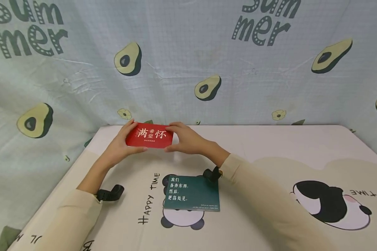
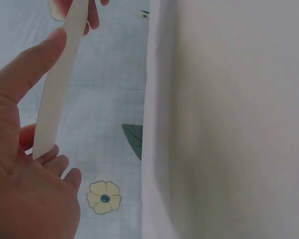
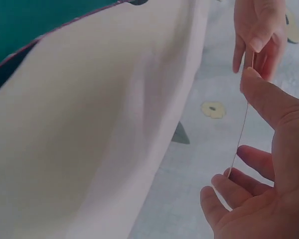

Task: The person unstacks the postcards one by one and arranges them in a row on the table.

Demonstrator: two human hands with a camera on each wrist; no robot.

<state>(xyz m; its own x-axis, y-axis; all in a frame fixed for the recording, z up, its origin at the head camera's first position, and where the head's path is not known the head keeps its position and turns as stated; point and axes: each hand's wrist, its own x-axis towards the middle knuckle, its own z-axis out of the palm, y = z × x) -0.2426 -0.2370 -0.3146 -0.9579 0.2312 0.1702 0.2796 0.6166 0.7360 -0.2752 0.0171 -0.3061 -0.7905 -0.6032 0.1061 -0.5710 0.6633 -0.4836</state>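
Observation:
A red card [image 1: 149, 142] with white lettering is held up near the table's back edge, its printed face toward the head camera. My left hand [image 1: 117, 144] grips the card's left end, thumb along the lower edge and fingers at the upper one. At the other end my right hand [image 1: 188, 140] holds it between thumb and fingers. In the left wrist view the card's pale underside [image 2: 65, 82] shows as a narrow slanted strip. Seen from the right wrist, the card is almost edge-on. Closer to me, a dark green card [image 1: 193, 195] with white writing lies flat on the table.
The table [image 1: 248, 216] has a pale cover printed with pandas and lettering. Behind it hangs a light curtain [image 1: 169, 45] with avocado prints, down to the table's back edge. A black wrist strap [image 1: 110, 192] sits on the left forearm, another [image 1: 212, 173] on the right.

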